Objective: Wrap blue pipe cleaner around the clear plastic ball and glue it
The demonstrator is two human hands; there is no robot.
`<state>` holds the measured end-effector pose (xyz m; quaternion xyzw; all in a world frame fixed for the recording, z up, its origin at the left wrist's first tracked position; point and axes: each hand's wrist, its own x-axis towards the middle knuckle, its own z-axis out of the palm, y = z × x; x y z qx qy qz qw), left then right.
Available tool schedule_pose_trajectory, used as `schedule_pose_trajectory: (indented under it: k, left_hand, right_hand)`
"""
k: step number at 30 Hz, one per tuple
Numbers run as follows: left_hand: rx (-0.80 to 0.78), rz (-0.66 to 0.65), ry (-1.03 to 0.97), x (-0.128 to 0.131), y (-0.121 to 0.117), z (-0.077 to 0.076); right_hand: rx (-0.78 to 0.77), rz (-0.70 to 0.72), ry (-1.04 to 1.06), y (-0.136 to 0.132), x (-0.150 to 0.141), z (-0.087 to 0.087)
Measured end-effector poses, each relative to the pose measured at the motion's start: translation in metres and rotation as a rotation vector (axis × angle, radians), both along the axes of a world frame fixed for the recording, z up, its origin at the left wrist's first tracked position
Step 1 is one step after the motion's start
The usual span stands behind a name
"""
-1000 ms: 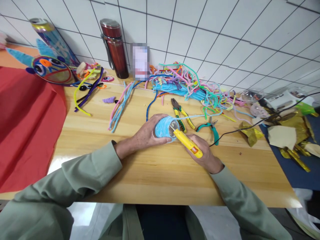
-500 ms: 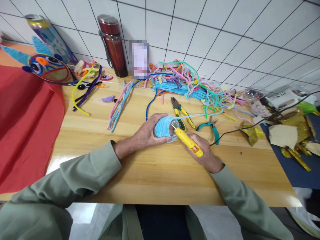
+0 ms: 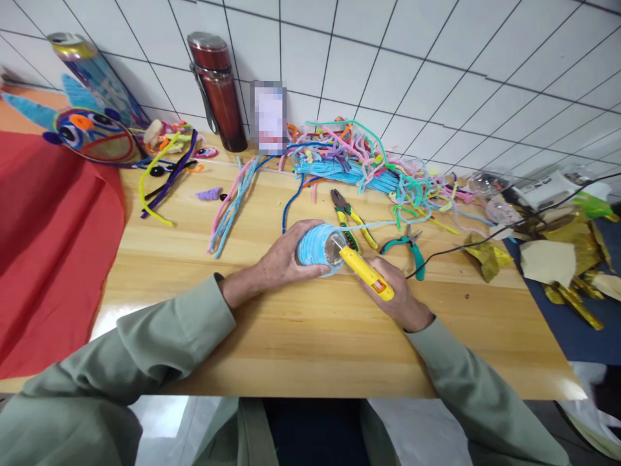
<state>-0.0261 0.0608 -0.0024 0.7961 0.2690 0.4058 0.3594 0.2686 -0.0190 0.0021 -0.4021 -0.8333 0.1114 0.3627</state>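
My left hand (image 3: 281, 257) is wrapped around a small cylinder (image 3: 313, 247) covered in coils of light blue pipe cleaner. Its round, greyish end faces right. From the top of that end a loose pale blue strand (image 3: 378, 225) runs off to the right. A yellow glue gun (image 3: 366, 272) is gripped in my right hand (image 3: 398, 294), its nozzle at the cylinder's end; whether it touches cannot be told. Behind my hands lie pliers with yellow and green handles (image 3: 361, 223) and teal-handled cutters (image 3: 414, 249).
A heap of coloured pipe cleaners (image 3: 349, 169) lies along the tiled wall. Left of it stand a phone (image 3: 269, 120), a red thermos (image 3: 220, 97) and a tall can (image 3: 97, 74). A red cloth (image 3: 53, 246) covers the left side. A black cord (image 3: 466, 246) crosses the right side.
The cylinder and both hands have shifted very slightly left. The glue gun stays at the cylinder's end, and both grips look the same.
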Motion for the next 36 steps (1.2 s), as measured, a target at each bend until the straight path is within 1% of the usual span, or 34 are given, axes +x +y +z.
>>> schedule_pose_trajectory:
  k: [4,9,14,18,24,28,31,36]
  left_hand:
    - [-0.009,-0.035,0.004,-0.003,0.001,0.003]
    - [-0.077,-0.095,0.015,-0.006,0.002,0.005]
    - [-0.079,-0.127,-0.019,-0.006,0.003,0.003]
    - [-0.085,-0.123,-0.027,-0.005,0.003,0.002]
    - [-0.096,-0.091,-0.013,-0.005,0.001,0.003]
    - [-0.077,-0.063,0.005,-0.004,0.0,0.001]
    - [-0.033,-0.057,0.008,-0.003,-0.002,0.0]
    - [0.019,-0.051,-0.006,-0.002,-0.004,0.001]
  right_hand:
    - [-0.004,0.032,0.014,0.001,0.003,0.0]
    - [-0.057,0.076,0.006,0.005,0.004,0.003]
    - [-0.072,0.064,-0.024,0.008,0.008,0.003]
    - [-0.068,0.052,-0.028,0.008,0.009,0.001]
    - [-0.049,0.011,0.031,0.004,0.006,0.0]
    - [-0.028,0.043,0.02,0.0,0.003,0.003]
    - [-0.03,0.067,-0.005,0.0,0.001,0.008]
    - [-0.026,0.064,-0.021,-0.001,0.001,0.012]
